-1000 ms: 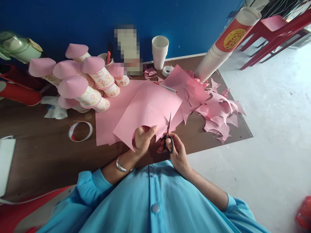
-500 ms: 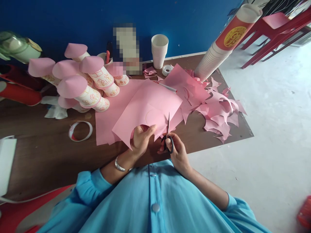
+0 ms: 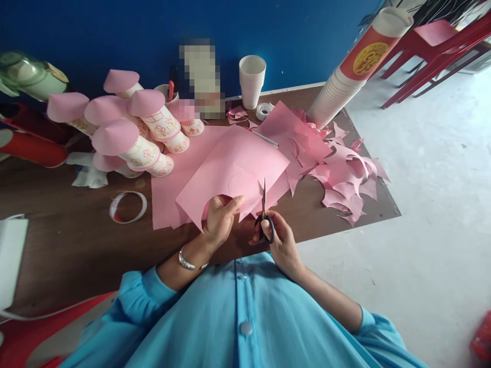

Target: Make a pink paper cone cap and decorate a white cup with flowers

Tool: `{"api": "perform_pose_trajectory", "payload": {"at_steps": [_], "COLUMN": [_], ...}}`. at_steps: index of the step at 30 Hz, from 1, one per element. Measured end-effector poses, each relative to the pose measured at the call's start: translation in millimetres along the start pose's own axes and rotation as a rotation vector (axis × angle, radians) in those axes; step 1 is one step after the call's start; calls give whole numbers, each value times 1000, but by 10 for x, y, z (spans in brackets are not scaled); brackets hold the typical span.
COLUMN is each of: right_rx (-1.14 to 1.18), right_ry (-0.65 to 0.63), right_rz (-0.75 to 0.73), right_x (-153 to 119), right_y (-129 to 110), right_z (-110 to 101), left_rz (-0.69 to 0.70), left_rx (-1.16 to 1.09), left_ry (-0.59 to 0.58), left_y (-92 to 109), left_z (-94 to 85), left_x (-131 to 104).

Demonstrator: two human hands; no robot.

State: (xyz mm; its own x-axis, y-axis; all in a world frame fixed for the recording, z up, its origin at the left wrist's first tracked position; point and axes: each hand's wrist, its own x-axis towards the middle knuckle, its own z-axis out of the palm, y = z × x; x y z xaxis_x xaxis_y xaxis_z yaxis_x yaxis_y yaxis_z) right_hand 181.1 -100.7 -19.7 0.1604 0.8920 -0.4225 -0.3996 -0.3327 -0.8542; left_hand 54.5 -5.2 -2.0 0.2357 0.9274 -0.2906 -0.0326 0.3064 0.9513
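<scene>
- Pinching the notched pink paper sheet (image 3: 230,158) by its near edge, the left hand (image 3: 220,221) has its thumb on top; the other fingers are mostly hidden under it, so can't tell how they sit. (12 o'clock = straight away from the wearer.)
- The right hand (image 3: 283,236), roughly 3 o'clock from the left, has its fingers curled round the handle loops of the black-handled scissors (image 3: 264,204).
- Key bit imo: the scissors' long axis runs 6 to 12, tip at 12, crossing the sheet's edge on the 4 o'clock side. The faint drawn circle (image 3: 229,183) is around 11 from the right fingers and just past the left thumb tip at 12.
- Blades look nearly together; can't tell if they're biting paper.
- Sheet's long axis goes roughly 7 to 1. Left hand is nearer, being right on it; the right only gets there via the blades.
- It's above more flat pink paper (image 3: 164,204) on the brown surface (image 3: 76,230). Curved offcuts (image 3: 343,181) lie at 2 from the right hand.
</scene>
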Motion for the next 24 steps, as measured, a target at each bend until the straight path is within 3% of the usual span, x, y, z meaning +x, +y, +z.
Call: {"api": "perform_pose_trajectory", "payload": {"at_steps": [10,24], "right_rx": [15,21], "right_ry": [-14,-26], "right_rz": [9,19], "right_x": [-23,-41], "right_y": [18,-13], "right_z": [-5,-5], "left_rz": [51,25], "left_rx": [164,117], "left_ry": [-10,18], "left_y": [-19,-102], "left_z": [-72,-114], "left_x": [24,40]}}
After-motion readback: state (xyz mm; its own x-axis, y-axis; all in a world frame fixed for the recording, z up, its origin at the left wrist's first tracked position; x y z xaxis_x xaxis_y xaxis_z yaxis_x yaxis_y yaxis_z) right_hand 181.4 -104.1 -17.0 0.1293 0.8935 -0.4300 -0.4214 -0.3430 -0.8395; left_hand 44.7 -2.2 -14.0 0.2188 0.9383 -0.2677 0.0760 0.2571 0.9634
